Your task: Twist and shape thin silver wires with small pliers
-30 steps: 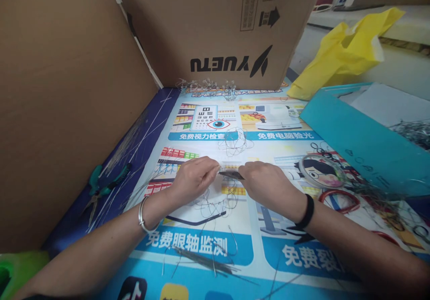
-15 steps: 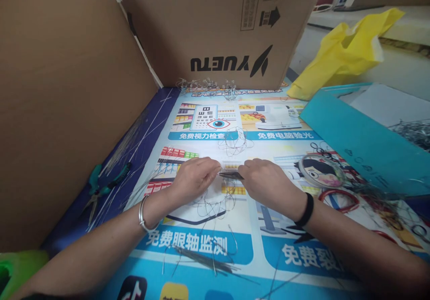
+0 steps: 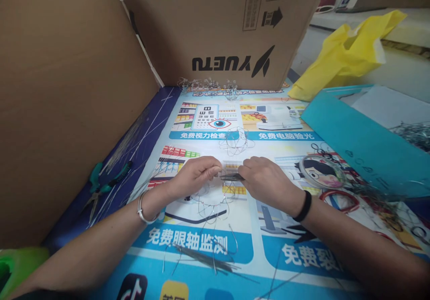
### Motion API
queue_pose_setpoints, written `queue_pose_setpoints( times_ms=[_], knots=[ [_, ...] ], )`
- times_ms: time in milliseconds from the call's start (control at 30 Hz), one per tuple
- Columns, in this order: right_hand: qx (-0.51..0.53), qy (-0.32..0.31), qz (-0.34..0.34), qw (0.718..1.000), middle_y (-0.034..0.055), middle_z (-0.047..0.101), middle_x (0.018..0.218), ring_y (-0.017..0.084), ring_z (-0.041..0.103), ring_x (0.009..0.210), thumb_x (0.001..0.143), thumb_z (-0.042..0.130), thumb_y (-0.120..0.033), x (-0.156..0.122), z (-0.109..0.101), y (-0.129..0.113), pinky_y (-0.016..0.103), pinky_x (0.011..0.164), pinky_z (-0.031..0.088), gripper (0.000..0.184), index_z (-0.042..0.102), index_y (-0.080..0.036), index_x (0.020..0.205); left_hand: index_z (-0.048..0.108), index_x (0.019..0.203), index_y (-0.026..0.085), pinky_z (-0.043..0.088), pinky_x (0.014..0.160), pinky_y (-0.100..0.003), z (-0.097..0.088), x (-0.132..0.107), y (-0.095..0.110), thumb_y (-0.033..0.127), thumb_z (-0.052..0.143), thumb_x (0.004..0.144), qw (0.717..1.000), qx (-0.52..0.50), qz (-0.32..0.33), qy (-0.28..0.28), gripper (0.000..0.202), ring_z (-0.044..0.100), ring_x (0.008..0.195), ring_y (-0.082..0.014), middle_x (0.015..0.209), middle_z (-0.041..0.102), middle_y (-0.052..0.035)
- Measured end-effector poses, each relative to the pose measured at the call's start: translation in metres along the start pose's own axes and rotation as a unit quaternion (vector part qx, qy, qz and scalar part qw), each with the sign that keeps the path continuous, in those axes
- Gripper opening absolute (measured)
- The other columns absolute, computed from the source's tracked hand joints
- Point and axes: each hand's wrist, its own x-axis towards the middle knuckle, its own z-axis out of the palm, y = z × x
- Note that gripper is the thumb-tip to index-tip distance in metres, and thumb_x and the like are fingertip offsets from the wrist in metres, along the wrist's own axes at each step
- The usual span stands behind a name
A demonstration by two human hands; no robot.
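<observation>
My left hand (image 3: 196, 175) pinches a tangle of thin looped wire (image 3: 211, 201) that hangs down between both hands over the printed poster mat (image 3: 201, 241). A silver bangle circles that wrist. My right hand (image 3: 265, 181), with a black band on its wrist, is closed round a small dark plier-like tool (image 3: 231, 177) whose tip meets the wire at the left fingertips. Both hands hover just above the mat, almost touching.
A second wire tangle (image 3: 236, 141) lies beyond the hands. Straight wire pieces (image 3: 204, 257) lie near me. Green-handled pliers (image 3: 101, 185) rest at left beside a cardboard wall (image 3: 67, 89). A YUETU box (image 3: 218, 26) stands behind; a teal sheet (image 3: 356, 138), clear round lid (image 3: 319, 171) and yellow bag (image 3: 349, 49) sit right.
The wire loops have dropped and spread a little below the hands; both hands stay nearly in place, the left fingers shifted slightly toward the tool tip.
</observation>
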Motion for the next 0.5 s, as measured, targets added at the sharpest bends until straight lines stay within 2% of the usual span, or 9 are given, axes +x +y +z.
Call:
queue_pose_setpoints(
  times_ms=[133, 267, 500],
  knots=[
    [0.03, 0.015, -0.036, 0.999, 0.0054, 0.061, 0.072, 0.016, 0.047, 0.067, 0.08, 0.051, -0.012, -0.0002, 0.0017, 0.0014, 0.03, 0.061, 0.024, 0.014, 0.062, -0.015, 0.073, 0.057, 0.076, 0.017, 0.045, 0.059, -0.019, -0.0039, 0.0009, 0.0012, 0.024, 0.041, 0.093, 0.997, -0.062, -0.009, -0.053, 0.025, 0.055, 0.061, -0.0082, 0.067, 0.059, 0.0005],
    [0.05, 0.015, -0.06, 0.997, 0.0056, 0.061, 0.073, 0.016, 0.046, 0.068, 0.079, 0.051, -0.01, 0.0002, 0.0002, 0.0014, 0.03, 0.062, 0.024, 0.014, 0.064, -0.016, 0.075, 0.056, 0.074, 0.017, 0.047, 0.06, -0.021, -0.0063, 0.0019, 0.0044, 0.024, 0.039, 0.092, 0.992, -0.08, -0.005, -0.094, 0.026, 0.055, 0.062, -0.0098, 0.067, 0.061, -0.001],
    [0.066, -0.001, -0.091, 0.994, 0.0045, 0.06, 0.07, 0.015, 0.045, 0.065, 0.079, 0.05, -0.01, 0.0021, -0.0029, 0.0014, 0.03, 0.06, 0.025, 0.016, 0.063, -0.016, 0.073, 0.057, 0.074, 0.018, 0.047, 0.065, -0.023, -0.0068, 0.0016, 0.0051, 0.023, 0.038, 0.093, 0.989, -0.078, 0.023, -0.125, 0.027, 0.055, 0.065, -0.01, 0.069, 0.061, -0.0009]
  ],
)
